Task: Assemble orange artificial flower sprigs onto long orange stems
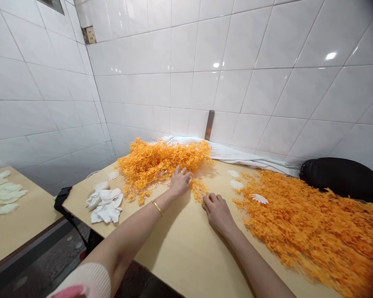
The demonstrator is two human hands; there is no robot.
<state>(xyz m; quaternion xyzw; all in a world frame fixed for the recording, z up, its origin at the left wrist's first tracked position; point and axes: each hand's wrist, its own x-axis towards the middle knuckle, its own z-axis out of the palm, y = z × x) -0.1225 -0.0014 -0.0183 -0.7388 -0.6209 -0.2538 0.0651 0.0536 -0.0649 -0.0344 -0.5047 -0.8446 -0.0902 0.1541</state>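
My left hand (180, 182), with a gold bangle (157, 207) on its wrist, reaches to the near edge of a fluffy pile of orange sprigs (164, 159). Its fingers are spread and touch the pile. Just right of it, a small orange sprig (199, 189) lies low over the table (186, 248). My right hand (218, 210) is closed, its fingertips pinched at the near end of that sprig. The exact grip is partly hidden by the fingers. A larger spread of orange sprigs (311, 223) covers the right side of the table.
White daisy-like petal pieces (260, 198) lie on and beside the right spread. Crumpled white tissue (107, 205) sits at the left. A white cloth (236, 152) runs along the tiled wall, by a black rounded bag (342, 178). Pale petals (3, 192) cover another table.
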